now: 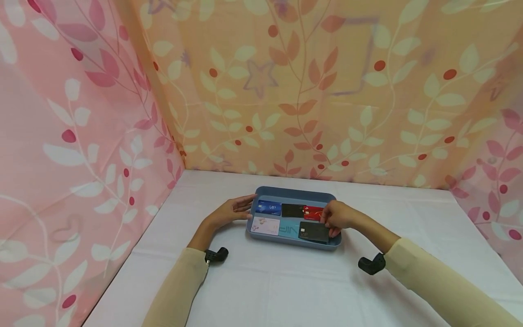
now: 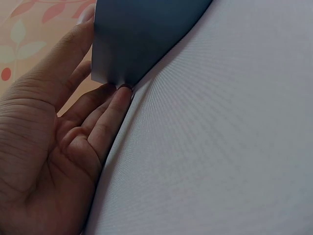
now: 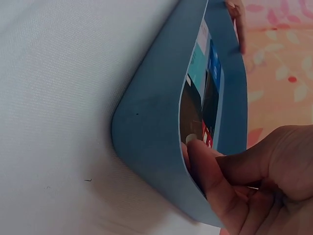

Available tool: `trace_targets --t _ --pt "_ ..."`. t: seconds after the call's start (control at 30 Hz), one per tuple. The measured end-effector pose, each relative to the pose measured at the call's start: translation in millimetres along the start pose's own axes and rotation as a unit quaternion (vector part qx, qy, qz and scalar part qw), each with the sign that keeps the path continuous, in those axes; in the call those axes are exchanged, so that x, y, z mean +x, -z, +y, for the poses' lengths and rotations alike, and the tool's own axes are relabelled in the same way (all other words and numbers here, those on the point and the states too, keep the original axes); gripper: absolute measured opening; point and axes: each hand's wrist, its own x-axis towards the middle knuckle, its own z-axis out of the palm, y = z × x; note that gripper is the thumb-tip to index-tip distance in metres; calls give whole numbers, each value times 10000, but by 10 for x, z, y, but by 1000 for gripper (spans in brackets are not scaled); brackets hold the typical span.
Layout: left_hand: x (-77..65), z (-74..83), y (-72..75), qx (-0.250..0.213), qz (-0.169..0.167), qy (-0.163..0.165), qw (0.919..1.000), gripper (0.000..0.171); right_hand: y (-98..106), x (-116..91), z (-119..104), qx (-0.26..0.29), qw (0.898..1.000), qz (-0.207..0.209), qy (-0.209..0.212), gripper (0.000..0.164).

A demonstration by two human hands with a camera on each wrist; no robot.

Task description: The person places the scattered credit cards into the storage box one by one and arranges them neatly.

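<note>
A blue-grey tray (image 1: pixel 294 193) lies on the white table, with two rows of cards in it. At its left end my left hand (image 1: pixel 230 212) touches the side with loosely extended fingers. The left wrist view has those fingertips (image 2: pixel 124 93) against the tray's lower edge. My right hand (image 1: pixel 338 215) reaches in over the right end and pinches the right edge of a black VIP card (image 1: pixel 313 230) in the front row. In the right wrist view, the fingers (image 3: pixel 208 169) bend over the rim by this card, partly hiding it.
Left of the black card, the front row has a teal card (image 1: pixel 288 228) and a white flowered card (image 1: pixel 265 225). Behind lie a blue card (image 1: pixel 269 208), another black card (image 1: pixel 292 210) and a red card (image 1: pixel 313 212). Patterned cloth (image 1: pixel 302 113) hangs behind the table.
</note>
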Motion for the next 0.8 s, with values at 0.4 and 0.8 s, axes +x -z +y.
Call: trace_targets --t 0.4,0.8 --pt "-9 20 -5 -96 -18 -71 9999 77 -44 31 -57 -397 9986 182 -312 5" --pt "-15 17 -11 39 33 -18 10000 78 -125 23 -69 -991 9938 501 -73 15"
